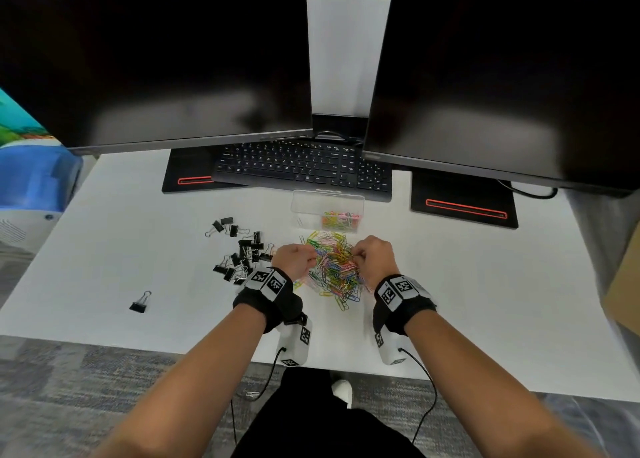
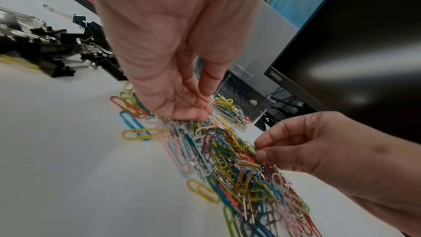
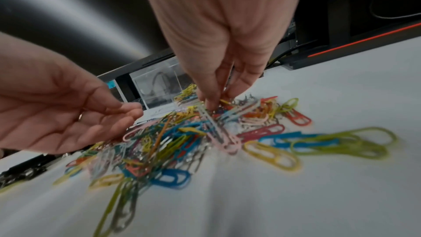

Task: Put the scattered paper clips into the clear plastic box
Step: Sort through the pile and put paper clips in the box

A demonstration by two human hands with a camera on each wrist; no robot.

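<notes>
A heap of coloured paper clips (image 1: 334,269) lies on the white desk (image 1: 138,267), just in front of the clear plastic box (image 1: 327,203). The box holds a small layer of clips (image 1: 341,218) at its right end. My left hand (image 1: 310,260) is at the heap's left edge. In the left wrist view its thumb and fingertips (image 2: 202,113) meet on the clips there. My right hand (image 1: 353,255) is at the heap's right side, and in the right wrist view it (image 3: 213,102) pinches down into the clips. Both hands stay low over the heap.
Several black binder clips (image 1: 242,249) lie left of the heap, and one more (image 1: 140,301) sits near the front left. A black keyboard (image 1: 301,166) and two monitors on stands stand right behind the box. The desk's front edge runs below my wrists.
</notes>
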